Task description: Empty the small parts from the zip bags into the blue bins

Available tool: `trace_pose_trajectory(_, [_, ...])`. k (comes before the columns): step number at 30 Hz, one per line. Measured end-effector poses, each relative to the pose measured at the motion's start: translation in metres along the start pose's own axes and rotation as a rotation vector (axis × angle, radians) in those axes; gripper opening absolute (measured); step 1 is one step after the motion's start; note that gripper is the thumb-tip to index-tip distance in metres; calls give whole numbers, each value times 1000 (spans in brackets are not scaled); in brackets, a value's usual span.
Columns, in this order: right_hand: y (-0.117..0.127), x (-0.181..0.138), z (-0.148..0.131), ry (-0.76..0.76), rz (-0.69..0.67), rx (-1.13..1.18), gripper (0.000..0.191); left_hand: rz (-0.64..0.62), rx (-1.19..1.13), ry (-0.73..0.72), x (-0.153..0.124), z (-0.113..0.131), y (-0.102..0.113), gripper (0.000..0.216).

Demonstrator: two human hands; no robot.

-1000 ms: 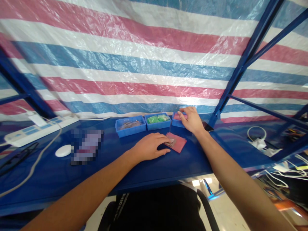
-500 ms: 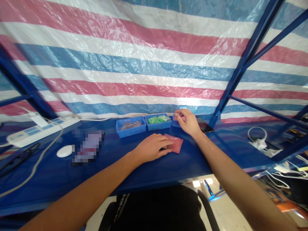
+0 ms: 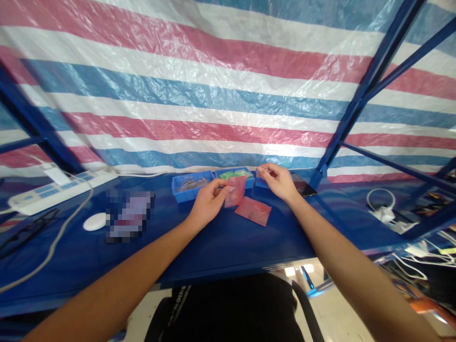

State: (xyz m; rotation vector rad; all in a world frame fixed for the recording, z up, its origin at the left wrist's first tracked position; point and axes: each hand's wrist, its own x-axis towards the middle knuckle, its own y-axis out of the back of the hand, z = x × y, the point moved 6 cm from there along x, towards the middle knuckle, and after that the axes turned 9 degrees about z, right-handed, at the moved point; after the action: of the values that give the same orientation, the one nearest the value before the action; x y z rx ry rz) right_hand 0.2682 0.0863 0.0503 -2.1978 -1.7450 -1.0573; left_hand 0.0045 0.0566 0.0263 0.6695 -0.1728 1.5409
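Observation:
A small red translucent plastic bag (image 3: 235, 191) is pinched upright between the thumb and fingers of my left hand (image 3: 209, 200). Flat on the blue table beneath it lies a second red bag (image 3: 254, 212). My right hand (image 3: 280, 180) is over the rightmost blue bin (image 3: 261, 182) and partly covers it; its thumb and fingertips are drawn together, but anything between them is too small to make out. The middle blue bin (image 3: 249, 181) holds green packets (image 3: 232, 174), partly hidden by the raised bag. Thin metallic-looking pieces lie in the left blue bin (image 3: 185, 194).
Behind the right hand lies a dark phone-like slab (image 3: 304, 184). A white power strip (image 3: 64, 190), a cable, a white round object (image 3: 95, 222) and a pixelated item (image 3: 131, 216) are on the left. A striped sheet (image 3: 199, 95) hangs behind the table (image 3: 228, 251).
My left hand has lifted one red bag off the other and moved it left and up. The right hand stays over the right bin, with only a slight shift.

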Motion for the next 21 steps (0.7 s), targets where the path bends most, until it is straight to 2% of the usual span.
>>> trace_pose_trajectory(4, [-16, -7, -1, -49, -158, 132, 47, 8, -126, 28, 4, -8, -2, 33])
trace_pose_trajectory(8, [-30, -14, -6, -86, -269, 317, 60, -69, -268, 79, 2, -10, -11, 34])
trace_pose_trajectory(13, [-36, -17, -4, -191, -301, 446, 48, -117, -330, 97, 0, -9, -16, 40])
trace_pose_trajectory(21, [-43, -21, -3, -228, -369, 462, 41, -92, -271, 107, 3, -10, -12, 48])
